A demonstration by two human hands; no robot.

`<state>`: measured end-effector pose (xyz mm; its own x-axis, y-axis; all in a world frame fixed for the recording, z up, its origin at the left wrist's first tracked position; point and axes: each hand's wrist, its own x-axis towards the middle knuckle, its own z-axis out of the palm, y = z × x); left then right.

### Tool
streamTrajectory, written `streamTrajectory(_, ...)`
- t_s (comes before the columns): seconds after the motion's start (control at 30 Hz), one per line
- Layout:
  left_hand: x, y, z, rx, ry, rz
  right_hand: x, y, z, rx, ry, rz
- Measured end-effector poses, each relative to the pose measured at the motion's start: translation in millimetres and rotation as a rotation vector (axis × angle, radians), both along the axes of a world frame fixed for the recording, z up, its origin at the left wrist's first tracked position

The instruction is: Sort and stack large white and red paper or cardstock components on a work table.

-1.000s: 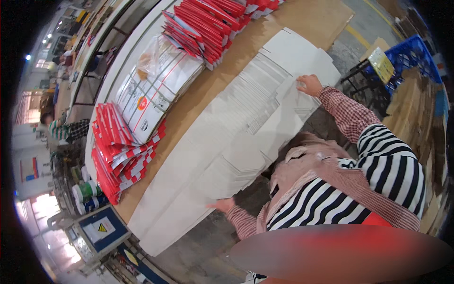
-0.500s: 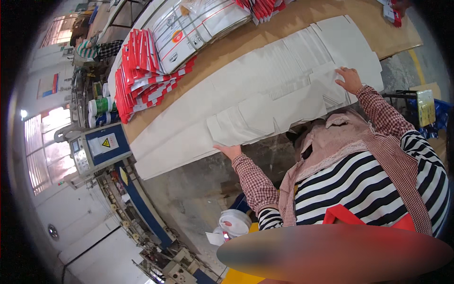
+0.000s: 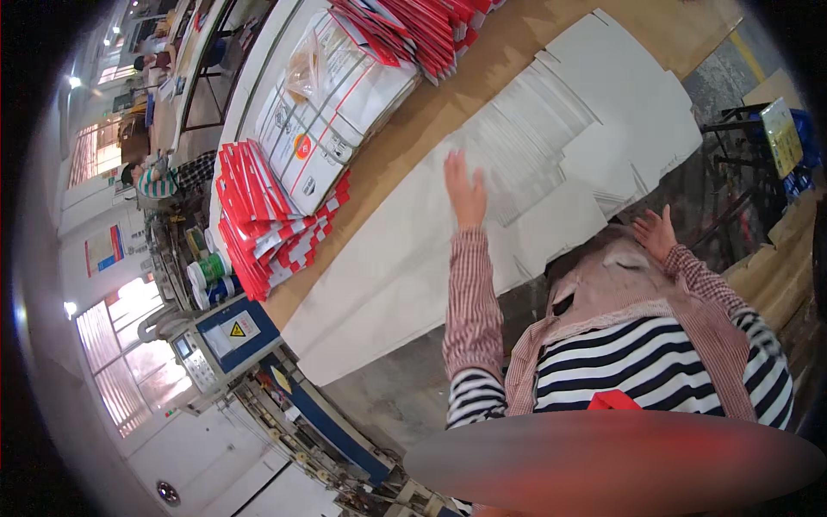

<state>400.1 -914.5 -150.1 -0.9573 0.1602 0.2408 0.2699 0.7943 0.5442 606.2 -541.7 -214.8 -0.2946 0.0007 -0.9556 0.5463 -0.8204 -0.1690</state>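
White paper sheets (image 3: 370, 293) lie in a long, overlapping spread across the table, with many closely stepped edges in the middle. My left hand (image 3: 466, 191) is over the far side of this spread, its fingers stretched out and slightly blurred. Nothing shows in it, and I cannot tell whether it touches the paper. My right hand (image 3: 656, 234) is off the near edge of the paper, close to my checked apron (image 3: 603, 267). Its fingers are apart and it holds nothing. My left forearm covers part of the sheets.
Red-and-white folded packets (image 3: 267, 224) are piled at the left, beside a strapped white bundle (image 3: 332, 112). More red packets (image 3: 413, 34) lie farther back. A blue machine (image 3: 233, 332) stands left of the table. A dark metal frame (image 3: 732, 129) is at the right.
My left hand has gone from the near edge of the sheets to their far side. The right hand has come off the paper toward my body. The whole view has shifted.
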Motion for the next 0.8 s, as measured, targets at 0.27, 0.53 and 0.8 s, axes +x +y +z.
streamTrajectory(0.27,-126,82,-38,-0.041,-0.261,-0.379,-6,-50,-86,-0.196,0.739,-0.608)
streamTrajectory(0.53,-151,111,-72,-0.084,-0.178,-0.363,-57,-83,19,-0.237,0.407,-0.735)
streamTrajectory(0.8,-175,92,-76,0.08,-0.314,-0.374,-66,-85,20,-0.273,0.509,-0.706)
